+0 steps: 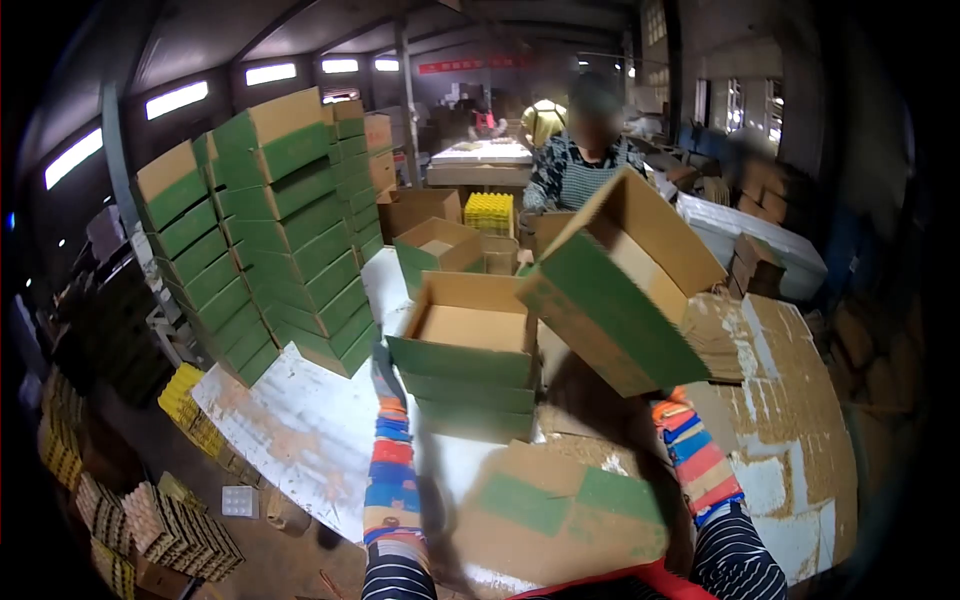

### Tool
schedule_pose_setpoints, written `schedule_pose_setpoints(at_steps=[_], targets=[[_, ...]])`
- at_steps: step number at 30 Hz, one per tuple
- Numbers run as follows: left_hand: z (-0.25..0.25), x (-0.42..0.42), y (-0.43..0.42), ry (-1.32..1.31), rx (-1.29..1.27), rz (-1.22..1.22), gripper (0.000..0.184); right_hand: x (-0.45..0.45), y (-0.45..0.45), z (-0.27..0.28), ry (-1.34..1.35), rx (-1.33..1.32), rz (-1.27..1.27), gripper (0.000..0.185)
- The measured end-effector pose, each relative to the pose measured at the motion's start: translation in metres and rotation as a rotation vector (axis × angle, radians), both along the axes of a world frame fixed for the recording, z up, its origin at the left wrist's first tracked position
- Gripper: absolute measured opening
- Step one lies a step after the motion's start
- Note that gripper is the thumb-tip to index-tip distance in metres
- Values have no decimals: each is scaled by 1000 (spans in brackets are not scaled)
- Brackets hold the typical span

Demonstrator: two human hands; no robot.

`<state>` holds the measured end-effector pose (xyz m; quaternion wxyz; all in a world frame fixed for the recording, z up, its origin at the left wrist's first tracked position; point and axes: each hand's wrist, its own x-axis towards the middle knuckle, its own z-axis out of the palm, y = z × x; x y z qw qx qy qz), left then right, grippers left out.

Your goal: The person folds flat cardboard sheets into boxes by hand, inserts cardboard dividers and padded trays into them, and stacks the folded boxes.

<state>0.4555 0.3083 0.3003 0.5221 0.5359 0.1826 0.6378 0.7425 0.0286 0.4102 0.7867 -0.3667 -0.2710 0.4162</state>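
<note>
A green-and-brown cardboard box (pixel 622 310), open at the top, is tilted in the air at the right. My right hand (pixel 668 394) is at its lower edge, gripping it, with the fingers mostly hidden by the box. Several similar open boxes (pixel 470 372) stand stacked in front of me, nested or piled on the white table (pixel 300 420). My left hand (pixel 384 368), in a dark glove, is upright at the left side of this stack, its fingers stretched out. Whether it touches the stack I cannot tell. A flattened cardboard sheet (pixel 560 505) lies nearest to me.
Tall stacks of green-and-brown boxes (pixel 300 220) rise at the left. Another open box (pixel 440 250) and yellow trays (pixel 489 214) stand farther back. A co-worker (pixel 585 160) is across the table. Flat cardboard (pixel 775 400) lies at the right; egg trays (pixel 170 530) are on the floor.
</note>
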Motion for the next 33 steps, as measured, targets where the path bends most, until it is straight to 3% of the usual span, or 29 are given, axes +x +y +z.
schedule_pose_setpoints(at_steps=[2, 4, 6, 9, 11, 12, 13, 14, 16, 17, 19, 20, 21, 22, 23, 25, 26, 28, 31, 33], targets=[[-7, 10, 14, 185, 143, 164, 38, -11, 43, 4, -69, -58, 1, 45], [14, 4, 0, 147, -146, -141, 34, -27, 87, -6, -133, -137, 5, 46], [-6, 10, 5, 159, 1, -57, 36, -43, 117, -23, -209, -214, -1, 47], [-53, 0, 24, 731, 224, 438, 38, -11, 144, -57, -350, -327, -34, 45], [-35, -4, 2, 1070, 328, 787, 45, 16, 161, -75, -565, -456, -140, 44], [26, -5, -57, 1079, 227, 858, 51, 28, 166, -85, -767, -561, -232, 43], [34, 1, -85, 773, 254, 724, 56, 34, 168, -89, -1088, -682, -385, 43], [29, -3, -117, 813, 393, 588, 60, 32, 163, -89, -1389, -747, -566, 42], [1, 0, -179, 866, 632, 165, 72, 25, 135, -97, -1813, -578, -954, 41], [-7, -3, -215, 1050, 744, -168, 79, -12, 97, -73, -1598, -559, -842, 37], [-42, -28, -270, 1327, 999, -470, 84, -25, 21, -105, -1781, -378, -571, 38], [-73, -39, -290, 1434, 1072, -630, 83, -19, -1, -159, -1326, -383, -481, 43], [-109, -43, -305, 1368, 1142, -457, 80, -45, -46, -164, -1523, -568, -380, 45], [-146, -46, -316, 1298, 1208, -285, 77, -57, -81, -190, -1561, -583, -315, 51], [-163, -48, -326, 1225, 1268, -116, 75, -79, -115, -185, -1567, -654, -88, 62], [-123, -51, -344, 1391, 1154, -393, 68, -112, -164, -195, -1700, -667, 86, 77], [-99, -50, -350, 1464, 1092, -532, 65, -138, -176, -150, -1557, -745, 309, 82], [-69, -43, -357, 1390, 1087, -516, 59, -137, -196, -164, -1683, -503, 506, 69], [-9, -20, -347, 1404, 932, -531, 51, -140, -212, -87, -2043, -538, 450, 54], [42, -9, -351, 1563, 968, -508, 44, -106, -228, -65, -2015, -604, 314, 38]])
